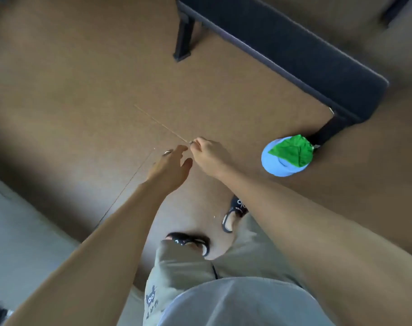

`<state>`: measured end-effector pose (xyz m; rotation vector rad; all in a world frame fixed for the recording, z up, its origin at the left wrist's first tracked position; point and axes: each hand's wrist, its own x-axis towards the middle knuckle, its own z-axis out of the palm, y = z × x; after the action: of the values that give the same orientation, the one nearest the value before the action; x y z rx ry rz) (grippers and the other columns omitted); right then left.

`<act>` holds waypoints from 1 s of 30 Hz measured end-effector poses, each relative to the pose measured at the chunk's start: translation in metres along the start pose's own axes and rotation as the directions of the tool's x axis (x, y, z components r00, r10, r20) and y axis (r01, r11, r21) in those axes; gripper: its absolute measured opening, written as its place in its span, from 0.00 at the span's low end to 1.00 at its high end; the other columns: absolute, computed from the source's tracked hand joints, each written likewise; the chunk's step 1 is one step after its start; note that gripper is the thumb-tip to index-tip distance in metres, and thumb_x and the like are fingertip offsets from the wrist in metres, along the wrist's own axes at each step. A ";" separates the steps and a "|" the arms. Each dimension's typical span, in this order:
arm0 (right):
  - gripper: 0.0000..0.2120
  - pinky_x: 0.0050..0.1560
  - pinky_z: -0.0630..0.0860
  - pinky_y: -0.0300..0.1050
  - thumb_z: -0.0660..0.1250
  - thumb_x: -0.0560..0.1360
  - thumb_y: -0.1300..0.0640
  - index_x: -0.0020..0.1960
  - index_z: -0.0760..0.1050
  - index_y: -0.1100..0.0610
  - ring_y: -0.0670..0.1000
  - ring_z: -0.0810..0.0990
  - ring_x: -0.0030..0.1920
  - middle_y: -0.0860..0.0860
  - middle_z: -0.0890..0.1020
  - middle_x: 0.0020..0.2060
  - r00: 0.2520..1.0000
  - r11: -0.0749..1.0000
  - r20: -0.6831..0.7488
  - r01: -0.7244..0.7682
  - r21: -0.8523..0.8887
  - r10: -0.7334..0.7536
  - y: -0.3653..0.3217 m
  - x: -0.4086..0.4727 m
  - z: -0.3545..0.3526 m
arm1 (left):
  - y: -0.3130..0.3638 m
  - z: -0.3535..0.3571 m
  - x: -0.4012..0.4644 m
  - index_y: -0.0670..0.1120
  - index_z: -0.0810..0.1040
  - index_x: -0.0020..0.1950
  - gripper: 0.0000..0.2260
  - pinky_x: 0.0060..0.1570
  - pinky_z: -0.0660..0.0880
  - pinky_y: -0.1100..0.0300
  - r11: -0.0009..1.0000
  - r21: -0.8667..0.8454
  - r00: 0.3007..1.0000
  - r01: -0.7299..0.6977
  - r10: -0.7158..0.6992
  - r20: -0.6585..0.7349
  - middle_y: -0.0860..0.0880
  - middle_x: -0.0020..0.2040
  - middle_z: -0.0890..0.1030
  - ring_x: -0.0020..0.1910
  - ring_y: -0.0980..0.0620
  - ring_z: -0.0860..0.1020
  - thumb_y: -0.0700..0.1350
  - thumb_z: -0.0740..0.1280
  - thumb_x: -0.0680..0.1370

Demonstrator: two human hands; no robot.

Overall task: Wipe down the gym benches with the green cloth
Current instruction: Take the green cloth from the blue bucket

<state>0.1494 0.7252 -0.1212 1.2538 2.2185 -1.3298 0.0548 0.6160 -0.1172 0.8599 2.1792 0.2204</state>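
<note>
The green cloth (292, 149) lies crumpled on top of a light blue round container (276, 165) that stands on the floor. Both sit by the near leg of a dark padded gym bench (306, 50), which runs from the top middle to the right. My left hand (171, 164) is stretched out over the floor with its fingers straight and a ring on one finger. My right hand (208, 154) is next to it, its fingers curled close to the left fingertips, and I see nothing held in it. Both hands are well left of the cloth and touch neither cloth nor bench.
The floor is brown, with a thin seam line (160, 123) running under my hands. A grey strip of floor (17, 243) lies at the lower left. My feet in dark sandals (233, 212) stand below my hands. The bench's far leg (184, 38) stands at the top middle.
</note>
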 end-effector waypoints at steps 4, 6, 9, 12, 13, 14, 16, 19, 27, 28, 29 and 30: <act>0.16 0.47 0.66 0.49 0.55 0.86 0.51 0.55 0.77 0.61 0.62 0.80 0.57 0.60 0.82 0.52 0.981 0.989 -0.144 -0.118 0.094 0.130 0.090 0.023 -0.087 | 0.108 0.036 0.060 0.54 0.70 0.75 0.19 0.66 0.72 0.48 0.989 0.054 0.987 -0.136 0.131 0.088 0.49 0.69 0.77 0.67 0.46 0.75 0.52 0.61 0.84; 0.17 0.51 0.68 0.48 0.54 0.86 0.52 0.61 0.77 0.61 0.62 0.79 0.61 0.61 0.81 0.57 0.968 0.972 -0.134 -0.197 0.129 0.214 0.132 0.031 -0.124 | 0.151 0.056 0.088 0.53 0.70 0.75 0.19 0.67 0.71 0.48 0.980 0.079 0.974 -0.182 0.169 0.149 0.48 0.69 0.77 0.67 0.44 0.75 0.52 0.61 0.84; 0.18 0.50 0.66 0.46 0.52 0.87 0.52 0.63 0.76 0.62 0.63 0.78 0.62 0.62 0.81 0.60 0.929 0.935 -0.176 -0.291 0.201 0.326 0.190 0.043 -0.160 | 0.204 0.087 0.126 0.53 0.68 0.76 0.20 0.69 0.70 0.47 0.961 0.119 0.943 -0.251 0.215 0.254 0.46 0.70 0.76 0.68 0.43 0.74 0.52 0.60 0.84; 0.18 0.56 0.74 0.52 0.52 0.86 0.53 0.64 0.75 0.61 0.65 0.78 0.60 0.63 0.81 0.59 0.894 0.894 -0.174 -0.360 0.267 0.413 0.240 0.062 -0.176 | 0.244 0.116 0.162 0.53 0.69 0.76 0.20 0.67 0.71 0.47 0.936 0.147 0.904 -0.321 0.256 0.341 0.45 0.70 0.76 0.66 0.42 0.75 0.53 0.60 0.83; 0.18 0.57 0.74 0.52 0.53 0.87 0.52 0.65 0.75 0.61 0.65 0.78 0.60 0.63 0.81 0.59 0.873 0.869 -0.175 -0.393 0.302 0.455 0.256 0.070 -0.179 | 0.256 0.126 0.176 0.54 0.69 0.75 0.21 0.67 0.71 0.47 0.925 0.161 0.889 -0.345 0.267 0.373 0.45 0.70 0.76 0.66 0.42 0.75 0.54 0.59 0.83; 0.18 0.56 0.73 0.51 0.53 0.86 0.51 0.65 0.75 0.61 0.64 0.78 0.60 0.63 0.81 0.59 0.849 0.840 -0.181 -0.418 0.346 0.497 0.272 0.076 -0.183 | 0.267 0.137 0.189 0.53 0.70 0.75 0.22 0.66 0.71 0.48 0.915 0.173 0.870 -0.365 0.270 0.412 0.45 0.69 0.77 0.66 0.41 0.75 0.56 0.58 0.81; 0.19 0.58 0.73 0.51 0.55 0.86 0.51 0.66 0.75 0.62 0.64 0.78 0.62 0.62 0.81 0.59 0.805 0.797 -0.207 -0.445 0.408 0.556 0.305 0.094 -0.186 | 0.289 0.158 0.218 0.51 0.71 0.74 0.24 0.66 0.71 0.47 0.886 0.212 0.832 -0.413 0.272 0.484 0.44 0.69 0.77 0.67 0.40 0.75 0.56 0.57 0.79; 0.20 0.60 0.72 0.50 0.58 0.85 0.51 0.71 0.72 0.62 0.63 0.77 0.63 0.61 0.81 0.61 0.752 0.730 -0.195 -0.488 0.478 0.630 0.359 0.123 -0.183 | 0.305 0.199 0.264 0.50 0.70 0.75 0.21 0.67 0.71 0.47 0.835 0.280 0.799 -0.474 0.275 0.534 0.44 0.70 0.76 0.69 0.39 0.74 0.53 0.59 0.83; 0.20 0.58 0.77 0.52 0.65 0.79 0.61 0.70 0.71 0.61 0.60 0.79 0.60 0.56 0.80 0.57 0.699 0.631 -0.105 -0.558 0.539 0.707 0.536 0.222 -0.121 | 0.295 0.356 0.406 0.53 0.69 0.75 0.29 0.63 0.74 0.49 0.764 0.341 0.764 -0.548 0.291 0.576 0.48 0.69 0.77 0.64 0.45 0.77 0.58 0.70 0.76; 0.19 0.55 0.76 0.50 0.64 0.78 0.62 0.68 0.72 0.61 0.60 0.79 0.59 0.56 0.81 0.56 0.699 0.637 -0.113 -0.558 0.532 0.706 0.560 0.236 -0.109 | 0.291 0.380 0.424 0.52 0.69 0.75 0.29 0.62 0.75 0.49 0.752 0.347 0.761 -0.560 0.303 0.573 0.49 0.68 0.77 0.64 0.45 0.77 0.58 0.71 0.76; 0.19 0.53 0.74 0.48 0.64 0.77 0.63 0.68 0.72 0.60 0.61 0.79 0.60 0.57 0.81 0.56 0.696 0.640 -0.116 -0.565 0.521 0.709 0.584 0.251 -0.096 | 0.287 0.404 0.442 0.53 0.70 0.74 0.29 0.62 0.75 0.49 0.735 0.353 0.754 -0.580 0.320 0.573 0.49 0.67 0.77 0.64 0.46 0.77 0.58 0.71 0.75; 0.21 0.53 0.73 0.47 0.64 0.77 0.63 0.70 0.71 0.59 0.61 0.78 0.62 0.57 0.80 0.58 0.692 0.636 -0.111 -0.573 0.517 0.713 0.606 0.265 -0.083 | 0.282 0.429 0.459 0.53 0.71 0.73 0.29 0.61 0.75 0.50 0.710 0.357 0.740 -0.607 0.341 0.579 0.50 0.66 0.78 0.64 0.46 0.77 0.58 0.72 0.74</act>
<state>0.4838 1.0602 -0.5906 2.2971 1.3318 -1.4091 0.2859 1.0774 -0.5732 1.6270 1.5013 -0.3381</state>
